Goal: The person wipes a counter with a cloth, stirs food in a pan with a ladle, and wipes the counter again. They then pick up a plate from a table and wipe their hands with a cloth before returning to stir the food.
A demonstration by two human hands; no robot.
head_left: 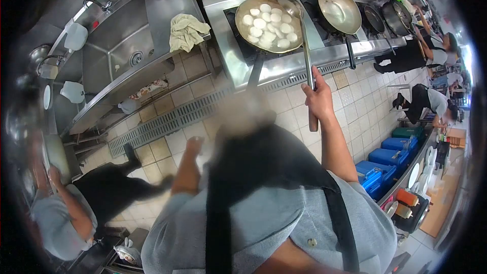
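Note:
My right hand grips the long metal handle of a ladle. The ladle's bowl rests at the far rim of a wok that holds several white round pieces on the stove. My left hand hangs low over the tiled floor, blurred, touching nothing that I can make out. A grey shirt and a black apron fill the bottom of the view.
An empty wok sits on the burner to the right, with darker pans beyond it. A crumpled cloth lies beside a steel sink. A floor drain grate runs before the stove. Blue crates stand at right. Co-workers are at right, another person at lower left.

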